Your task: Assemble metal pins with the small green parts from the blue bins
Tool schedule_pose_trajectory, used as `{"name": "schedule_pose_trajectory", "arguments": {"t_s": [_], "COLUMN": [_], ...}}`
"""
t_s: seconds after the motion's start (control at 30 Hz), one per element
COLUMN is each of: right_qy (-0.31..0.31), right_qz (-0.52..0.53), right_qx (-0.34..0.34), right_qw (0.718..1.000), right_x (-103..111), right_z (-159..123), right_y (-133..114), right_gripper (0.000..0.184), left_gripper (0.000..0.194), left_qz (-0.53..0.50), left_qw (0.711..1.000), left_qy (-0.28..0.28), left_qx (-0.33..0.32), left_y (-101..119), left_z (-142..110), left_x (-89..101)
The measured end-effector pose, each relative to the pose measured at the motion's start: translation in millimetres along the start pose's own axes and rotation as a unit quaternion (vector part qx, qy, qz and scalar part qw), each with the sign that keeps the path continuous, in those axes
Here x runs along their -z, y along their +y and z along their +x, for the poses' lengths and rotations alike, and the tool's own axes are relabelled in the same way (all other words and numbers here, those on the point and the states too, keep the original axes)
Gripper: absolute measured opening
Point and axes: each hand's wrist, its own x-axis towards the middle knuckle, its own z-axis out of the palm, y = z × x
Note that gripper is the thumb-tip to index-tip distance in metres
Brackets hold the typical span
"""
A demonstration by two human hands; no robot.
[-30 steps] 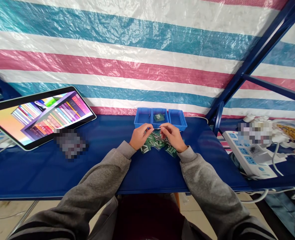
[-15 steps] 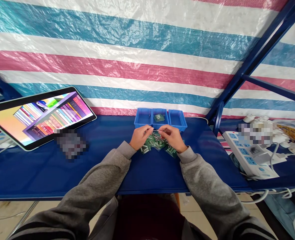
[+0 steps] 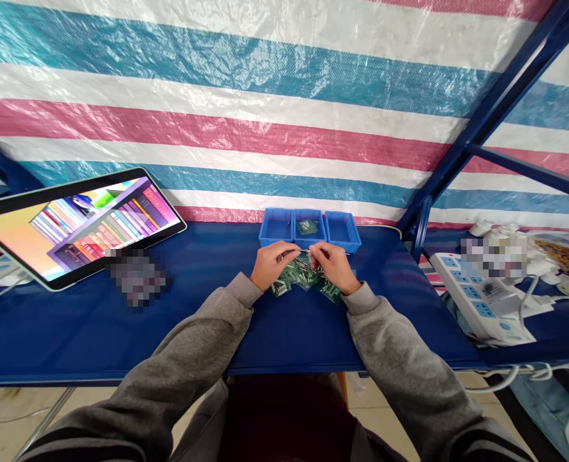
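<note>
My left hand (image 3: 270, 263) and my right hand (image 3: 335, 264) are both closed in a pinch, facing each other. Between their fingertips spans a thin silvery rod-like piece (image 3: 304, 250), too small to identify. Beneath them lies a loose pile of green circuit boards (image 3: 284, 281) and slim metal parts (image 3: 308, 264), partly covered by my fingers. Just beyond my fingers stand three joined blue bins. The left bin (image 3: 271, 241) has a small dark thin item in it, a green board (image 3: 307, 226) lies in the middle bin (image 3: 308, 212), and nothing shows inside the right bin (image 3: 349, 246).
On the blue table (image 3: 207, 256), a tablet-like screen (image 3: 106, 224) leans at the left, beside a blurred-out object (image 3: 139, 279). At the right are a white power strip (image 3: 481, 301), cables and white items. Blue metal frame bars (image 3: 451, 170) and a striped sheet (image 3: 265, 109) rise behind.
My fingertips have come a little closer together, and the thin silvery piece now shows between them. The bins and the pile of boards have stayed in place.
</note>
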Motion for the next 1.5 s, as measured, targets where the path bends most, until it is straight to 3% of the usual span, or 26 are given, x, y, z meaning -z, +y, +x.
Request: {"name": "schedule_pose_trajectory", "arguments": {"t_s": [0.1,0.23,0.43,0.73,0.87,1.23,1.5], "right_qy": [-0.008,-0.02,0.021,0.04,0.045,-0.042,0.029], "right_qz": [-0.013,-0.011,0.0,0.002,0.011,0.024,0.025], "right_qx": [0.0,-0.026,-0.05,-0.036,-0.026,-0.017,-0.018], "right_qw": [1.0,0.999,0.999,0.999,0.999,0.999,0.999], "right_x": [-0.2,-1.8,-1.5,0.0,0.2,-4.1,-0.3], "right_z": [0.2,0.1,0.4,-0.3,-0.3,-1.8,-1.9], "right_y": [1.5,2.4,0.2,-2.2,0.6,0.6,-2.9], "right_gripper": [0.042,0.044,0.04,0.036,0.031,0.026,0.03], "left_gripper": [0.03,0.03,0.031,0.03,0.031,0.027,0.029], "left_qz": [-0.023,-0.116,-0.246,-0.066,-0.092,-0.107,-0.107], "left_qw": [1.0,0.988,0.954,0.992,0.989,0.986,0.985], "left_qy": [0.005,0.016,0.009,-0.022,-0.008,0.0,0.02], "left_qx": [0.012,0.101,0.173,0.1,0.115,0.13,0.135], "left_y": [1.3,4.4,8.1,5.5,4.9,8.4,5.7], "left_z": [-0.7,-1.8,-1.4,-1.6,-1.9,-2.9,-2.0], "left_x": [-1.6,-6.3,-9.0,-5.8,-6.4,-5.2,-8.3]}}
